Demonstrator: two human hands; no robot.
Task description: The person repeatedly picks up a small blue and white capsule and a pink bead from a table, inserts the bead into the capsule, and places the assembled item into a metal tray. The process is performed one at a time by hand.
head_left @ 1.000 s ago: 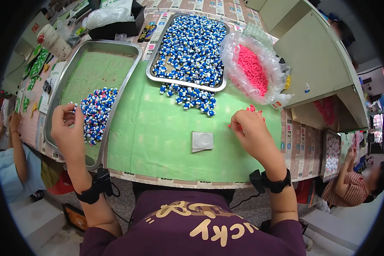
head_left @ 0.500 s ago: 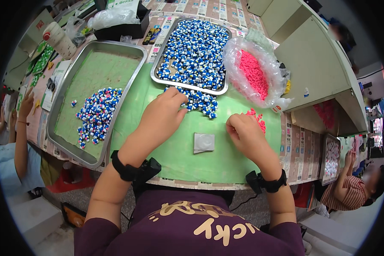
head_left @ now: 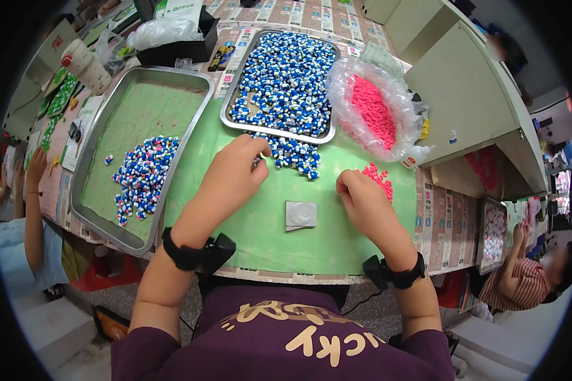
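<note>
My left hand (head_left: 235, 168) is closed in a pinch at the near left edge of a loose pile of small blue-and-white pieces (head_left: 295, 156). A bit of one blue-and-white piece (head_left: 258, 161) shows between its thumb and fingers. My right hand (head_left: 364, 198) is also pinched, beside a small heap of pink pieces (head_left: 380, 179); its fingertips hide whatever they hold. Between the hands, a small grey square block (head_left: 300, 215) with a round, pale, glossy spot on top lies on the green mat (head_left: 260, 244).
Behind the pile stands a metal tray (head_left: 279, 131) full of blue-and-white pieces. An open plastic bag (head_left: 397, 147) of pink pieces sits to its right. At left, another metal tray (head_left: 208, 86) holds pieces with pink bits. A cabinet (head_left: 464, 89) borders the right; co-workers sit both sides.
My left hand has drawn slightly back from the pile, its fingers now pinched around a blue-and-white piece. The right hand stays pinched in nearly the same place. The whole view has shifted slightly.
</note>
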